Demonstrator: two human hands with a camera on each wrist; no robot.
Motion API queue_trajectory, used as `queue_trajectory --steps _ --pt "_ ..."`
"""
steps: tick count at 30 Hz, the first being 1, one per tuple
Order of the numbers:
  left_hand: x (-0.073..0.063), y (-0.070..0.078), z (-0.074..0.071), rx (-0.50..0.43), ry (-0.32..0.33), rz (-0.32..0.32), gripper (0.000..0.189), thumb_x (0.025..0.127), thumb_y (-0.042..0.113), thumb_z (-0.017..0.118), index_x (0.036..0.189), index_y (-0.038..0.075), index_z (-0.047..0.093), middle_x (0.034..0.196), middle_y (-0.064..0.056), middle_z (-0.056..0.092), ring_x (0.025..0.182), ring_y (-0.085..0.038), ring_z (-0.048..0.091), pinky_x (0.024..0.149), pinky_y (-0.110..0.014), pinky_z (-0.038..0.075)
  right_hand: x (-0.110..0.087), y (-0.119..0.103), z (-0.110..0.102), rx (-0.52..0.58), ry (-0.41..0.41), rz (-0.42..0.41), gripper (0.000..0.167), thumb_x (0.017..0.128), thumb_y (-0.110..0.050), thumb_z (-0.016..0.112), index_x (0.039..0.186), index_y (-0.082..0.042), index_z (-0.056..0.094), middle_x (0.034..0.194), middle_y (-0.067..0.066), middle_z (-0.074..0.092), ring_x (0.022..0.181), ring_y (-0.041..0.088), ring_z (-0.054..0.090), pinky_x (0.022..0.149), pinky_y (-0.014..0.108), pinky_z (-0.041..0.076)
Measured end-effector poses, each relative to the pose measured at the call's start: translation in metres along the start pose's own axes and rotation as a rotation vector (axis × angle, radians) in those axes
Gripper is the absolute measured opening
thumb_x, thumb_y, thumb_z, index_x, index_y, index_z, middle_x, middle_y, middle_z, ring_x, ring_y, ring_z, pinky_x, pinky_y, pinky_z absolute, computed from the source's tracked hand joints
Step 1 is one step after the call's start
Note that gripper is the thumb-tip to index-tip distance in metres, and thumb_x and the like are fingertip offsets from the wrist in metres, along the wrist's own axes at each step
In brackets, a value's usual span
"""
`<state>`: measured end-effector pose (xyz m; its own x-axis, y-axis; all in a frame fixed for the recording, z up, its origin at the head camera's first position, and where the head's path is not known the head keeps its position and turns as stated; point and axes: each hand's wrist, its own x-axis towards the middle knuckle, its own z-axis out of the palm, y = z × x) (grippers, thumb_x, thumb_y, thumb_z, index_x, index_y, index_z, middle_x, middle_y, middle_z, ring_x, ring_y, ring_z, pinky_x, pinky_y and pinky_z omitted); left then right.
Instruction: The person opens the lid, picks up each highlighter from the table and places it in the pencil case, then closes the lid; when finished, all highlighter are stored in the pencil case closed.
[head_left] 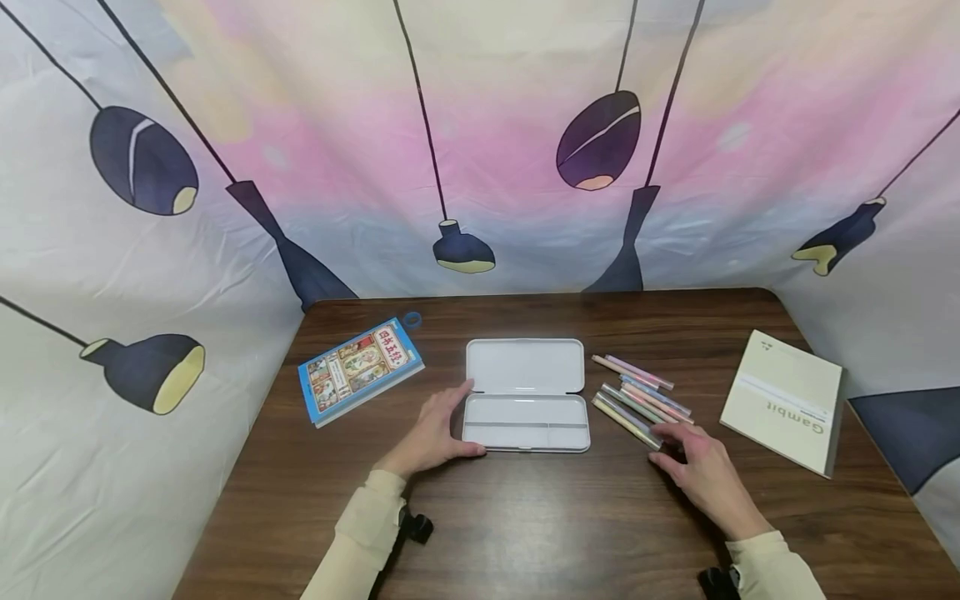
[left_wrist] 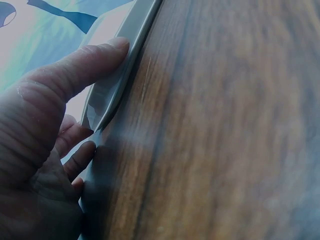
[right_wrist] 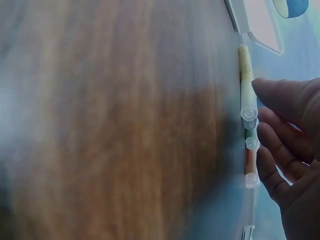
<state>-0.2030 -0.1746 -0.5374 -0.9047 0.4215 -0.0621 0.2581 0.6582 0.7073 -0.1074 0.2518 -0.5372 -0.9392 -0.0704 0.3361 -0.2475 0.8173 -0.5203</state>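
Note:
A white pencil case [head_left: 527, 423] lies on the table with its lid [head_left: 525, 365] folded back, showing bare compartments. At its left side is my left hand [head_left: 433, 433], thumb on the near corner and index finger by the hinge. In the left wrist view the thumb [left_wrist: 95, 65] lies along the case's edge [left_wrist: 112, 82]. Several pastel pens with clear caps lie to the right of the case, among them a yellow pen [head_left: 624, 422]. My right hand [head_left: 703, 471] is at their near ends, thumb and fingers apart, fingertips right by the yellow pen [right_wrist: 247, 90].
A blue-edged illustrated book [head_left: 362, 371] lies at the left, with a small blue tape ring [head_left: 412, 319] by its far corner. A pale book marked Gambit [head_left: 783, 402] lies at the right. Behind the wooden table [head_left: 555, 525] hangs a printed cloth [head_left: 510, 150].

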Motion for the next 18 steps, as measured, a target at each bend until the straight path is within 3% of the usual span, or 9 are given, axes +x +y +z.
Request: queue_trajectory --steps 8,18 --pt "0.0 -0.001 0.0 0.01 0.01 0.002 0.116 0.075 0.047 0.095 0.168 0.022 0.031 0.165 -0.014 0.041 0.152 -0.042 0.03 0.119 -0.07 0.028 0.005 -0.001 0.003 -0.075 -0.039 -0.103 0.033 0.075 0.003 0.091 0.104 0.0 0.076 0.107 0.019 0.074 0.104 0.045 0.071 0.084 0.06 0.057" --pt "0.001 -0.003 0.002 0.016 0.002 0.009 0.116 0.076 0.049 0.094 0.168 0.021 0.03 0.166 -0.015 0.041 0.153 -0.042 0.029 0.121 -0.068 0.025 0.013 -0.004 0.007 -0.072 -0.069 -0.062 0.024 0.08 0.003 0.087 0.101 0.001 0.076 0.102 0.018 0.075 0.095 0.042 0.073 0.08 0.059 0.058"
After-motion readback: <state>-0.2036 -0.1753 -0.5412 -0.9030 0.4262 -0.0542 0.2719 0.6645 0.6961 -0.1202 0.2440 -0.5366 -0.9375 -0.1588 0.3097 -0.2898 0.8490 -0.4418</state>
